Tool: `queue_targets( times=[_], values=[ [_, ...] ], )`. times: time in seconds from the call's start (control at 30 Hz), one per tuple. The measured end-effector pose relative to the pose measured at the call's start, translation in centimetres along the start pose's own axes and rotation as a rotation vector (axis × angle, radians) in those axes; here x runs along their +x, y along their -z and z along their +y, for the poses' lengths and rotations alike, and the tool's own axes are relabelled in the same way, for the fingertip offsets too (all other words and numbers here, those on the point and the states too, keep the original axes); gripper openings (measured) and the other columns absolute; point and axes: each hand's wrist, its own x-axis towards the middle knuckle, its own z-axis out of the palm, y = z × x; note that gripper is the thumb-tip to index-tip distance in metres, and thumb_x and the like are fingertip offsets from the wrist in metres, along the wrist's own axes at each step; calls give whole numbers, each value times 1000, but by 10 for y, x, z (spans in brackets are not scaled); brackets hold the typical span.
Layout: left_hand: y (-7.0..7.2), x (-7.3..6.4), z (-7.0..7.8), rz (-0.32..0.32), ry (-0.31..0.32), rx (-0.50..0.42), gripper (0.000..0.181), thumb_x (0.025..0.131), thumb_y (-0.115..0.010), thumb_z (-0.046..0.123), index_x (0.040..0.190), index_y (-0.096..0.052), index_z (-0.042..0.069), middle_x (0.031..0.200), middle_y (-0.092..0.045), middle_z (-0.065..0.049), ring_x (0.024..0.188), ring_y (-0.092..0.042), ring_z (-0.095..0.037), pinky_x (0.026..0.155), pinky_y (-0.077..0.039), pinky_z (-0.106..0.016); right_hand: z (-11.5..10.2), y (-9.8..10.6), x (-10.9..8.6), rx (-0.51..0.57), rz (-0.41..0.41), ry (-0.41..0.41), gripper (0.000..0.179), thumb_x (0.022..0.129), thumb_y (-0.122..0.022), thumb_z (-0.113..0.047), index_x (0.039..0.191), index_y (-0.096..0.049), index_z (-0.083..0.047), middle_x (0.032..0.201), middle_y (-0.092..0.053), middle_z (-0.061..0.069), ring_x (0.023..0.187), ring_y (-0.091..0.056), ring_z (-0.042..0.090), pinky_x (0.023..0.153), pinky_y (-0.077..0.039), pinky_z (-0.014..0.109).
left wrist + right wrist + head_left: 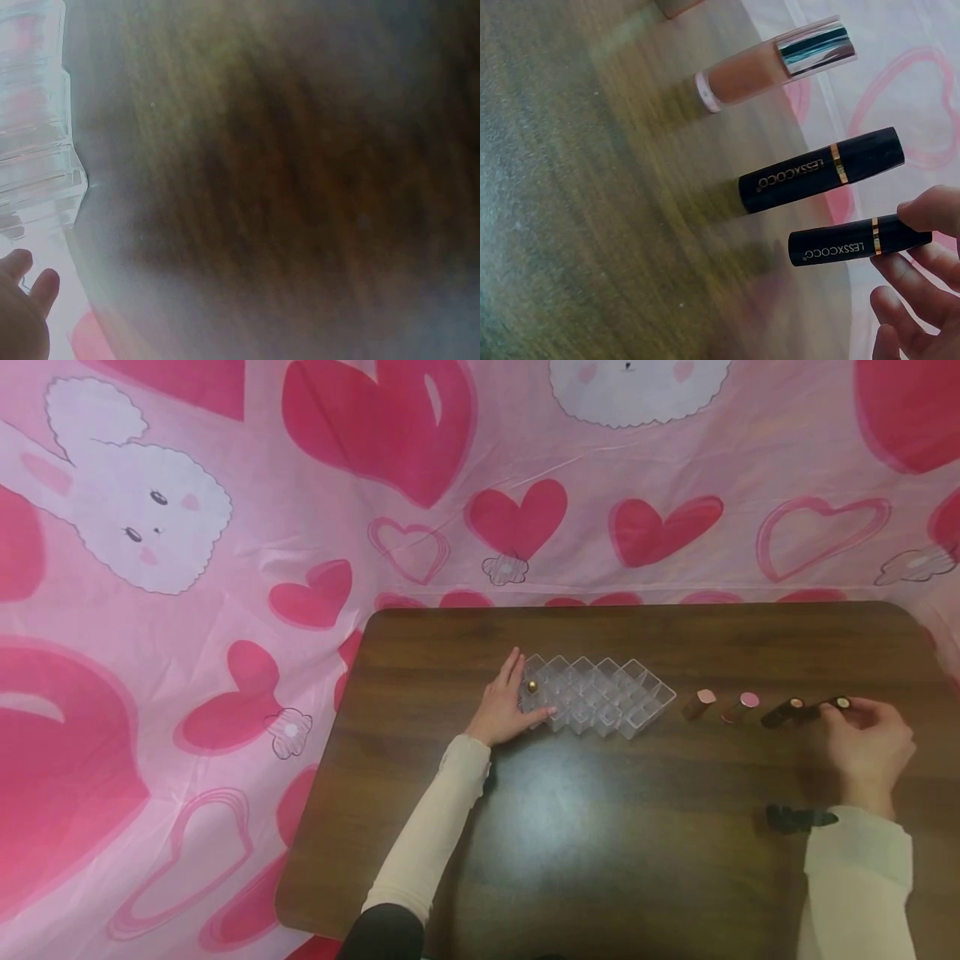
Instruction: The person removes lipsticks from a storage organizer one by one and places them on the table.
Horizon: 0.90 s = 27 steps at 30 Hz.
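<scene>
My left hand (504,703) rests at the left end of the clear organizer (633,689), fingers extended along its far side and thumb across its near edge. One gold-topped item (532,687) stands in a compartment at that end. At the right, my right hand (870,743) pinches a black lipstick (829,246) with a gold band, thumb on one side and fingers on the other. Beside it stands a second, similar black lipstick (814,174). In the left wrist view, fingertips (45,289) show just below the organizer's edge.
Left of the black lipsticks stand a pinkish lip gloss tube (746,73) with a silvery part and another pink-topped tube (700,703). All share one row on the brown wooden table (585,877). A pink heart-patterned cloth (420,552) hangs behind and to the left.
</scene>
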Motion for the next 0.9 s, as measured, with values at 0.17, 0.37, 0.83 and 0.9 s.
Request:
queue_targets(
  times=[0.17,0.37,0.83,0.9],
  values=[
    [0,0,0,-8,5,2,106,66,-48,78,145,0,27,150,11,16,138,-17,-15,106,-19,-53,3,-1,-1,3,-8,-13,16,78,-62,-38,87,-50,-45,54,-40,-39,59,-34,-15,75,-26,13],
    [0,0,0,-12,2,9,104,66,-47,78,143,5,31,150,11,15,138,-16,-16,106,-19,-54,5,-2,-3,-41,-11,-7,22,79,-60,-41,99,-52,-42,54,-37,-40,59,-33,-16,69,-26,14],
    [0,1,0,-10,6,16,107,66,-47,78,145,-6,19,150,11,15,137,-17,-15,106,-19,-54,5,-4,-2,26,-36,-53,18,79,-61,-38,93,-51,-44,61,-39,-39,60,-36,-19,101,-26,22],
    [0,1,0,-7,6,11,107,66,-48,78,145,-7,19,150,11,15,137,-17,-16,106,-19,-53,4,-4,-3,56,-33,-51,17,79,-62,-36,90,-52,-44,61,-40,-40,58,-38,-20,101,-25,20]
  ],
)
